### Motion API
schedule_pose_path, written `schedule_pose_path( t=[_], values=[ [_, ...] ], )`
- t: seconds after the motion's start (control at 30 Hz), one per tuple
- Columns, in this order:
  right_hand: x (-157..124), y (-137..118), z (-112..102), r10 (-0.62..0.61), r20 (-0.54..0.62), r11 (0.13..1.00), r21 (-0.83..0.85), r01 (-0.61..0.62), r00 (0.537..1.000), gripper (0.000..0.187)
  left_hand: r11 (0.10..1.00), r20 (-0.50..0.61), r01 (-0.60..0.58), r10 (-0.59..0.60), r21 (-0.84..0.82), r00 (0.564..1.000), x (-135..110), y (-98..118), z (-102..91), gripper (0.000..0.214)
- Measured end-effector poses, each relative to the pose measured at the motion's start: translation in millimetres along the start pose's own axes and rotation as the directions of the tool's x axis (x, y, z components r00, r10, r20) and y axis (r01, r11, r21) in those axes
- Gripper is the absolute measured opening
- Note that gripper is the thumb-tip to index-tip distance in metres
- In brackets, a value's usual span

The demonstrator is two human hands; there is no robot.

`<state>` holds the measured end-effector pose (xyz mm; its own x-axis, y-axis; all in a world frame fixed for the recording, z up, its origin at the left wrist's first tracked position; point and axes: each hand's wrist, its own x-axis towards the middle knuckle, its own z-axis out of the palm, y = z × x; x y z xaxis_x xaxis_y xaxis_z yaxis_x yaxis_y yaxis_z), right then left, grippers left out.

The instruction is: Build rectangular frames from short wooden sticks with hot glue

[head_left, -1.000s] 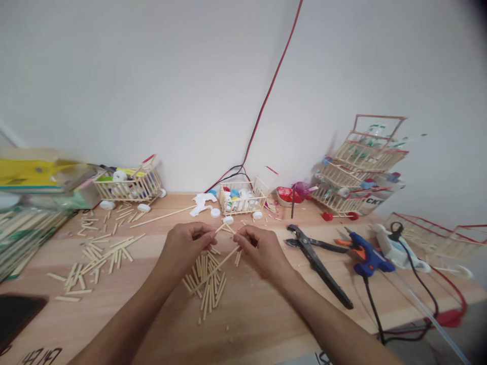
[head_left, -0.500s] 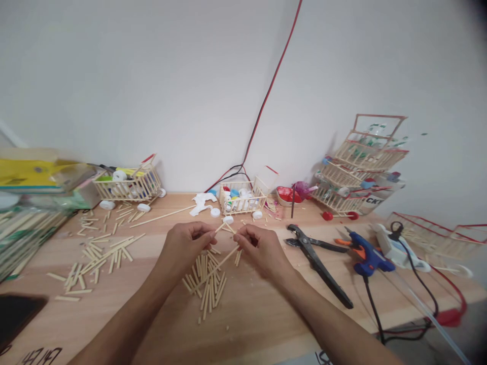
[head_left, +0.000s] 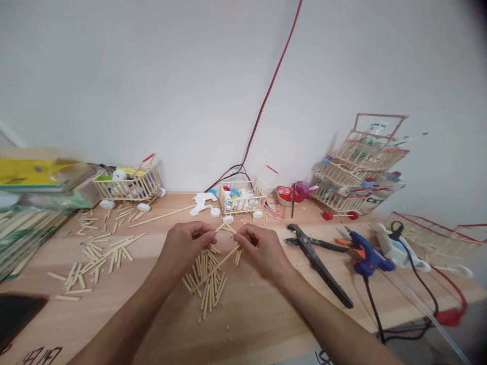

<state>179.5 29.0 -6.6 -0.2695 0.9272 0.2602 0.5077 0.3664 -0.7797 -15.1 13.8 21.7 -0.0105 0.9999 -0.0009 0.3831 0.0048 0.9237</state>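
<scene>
In the head view, pinching a thin stick (head_left: 219,228) between thumb and fingertips of the left hand (head_left: 189,243), and a second stick (head_left: 231,229) the same way with the right hand (head_left: 259,246). Sloping together like a roof peak, close to the centre of a clock face set between the hands; cannot tell whether touching or only overlapping to the eye. Under the right fingertips, slanting away toward 7 o'clock, a longer stick (head_left: 225,259); cannot tell whether gripped too. Just below the hands at 7 o'clock on the desk (head_left: 262,324), a loose pile of short sticks (head_left: 207,296). Toward 9 o'clock, scattered sticks (head_left: 118,257), and beyond, bags of sticks (head_left: 32,241). At 10 o'clock, a small loaded cart (head_left: 127,190) on white wheels. Near 1 o'clock, another cart (head_left: 245,204) holding bottle caps, with a red and black cable (head_left: 267,98) running up the wall behind. At 2 o'clock, a red dish (head_left: 289,204), then a stack of carts (head_left: 348,175) farther out. Around 3 o'clock, a blue glue gun (head_left: 369,258) beside a white power strip (head_left: 386,243); slightly lower and nearer, black pliers (head_left: 317,261) with jaws parted. Near 8 o'clock, at the edge, a dark flat thing (head_left: 21,317).
</scene>
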Motion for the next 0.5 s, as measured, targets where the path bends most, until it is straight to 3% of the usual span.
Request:
schedule_pose_path(
  t=[0.5],
  values=[
    [-0.2, 2.6, 1.2, -0.009, -0.002, 1.000, 0.005, 0.009, 1.000, 0.020, 1.000, -0.002, 0.003, -0.003, 0.009, 1.000, 0.4, -1.9, 0.0, 0.020]
  ],
)
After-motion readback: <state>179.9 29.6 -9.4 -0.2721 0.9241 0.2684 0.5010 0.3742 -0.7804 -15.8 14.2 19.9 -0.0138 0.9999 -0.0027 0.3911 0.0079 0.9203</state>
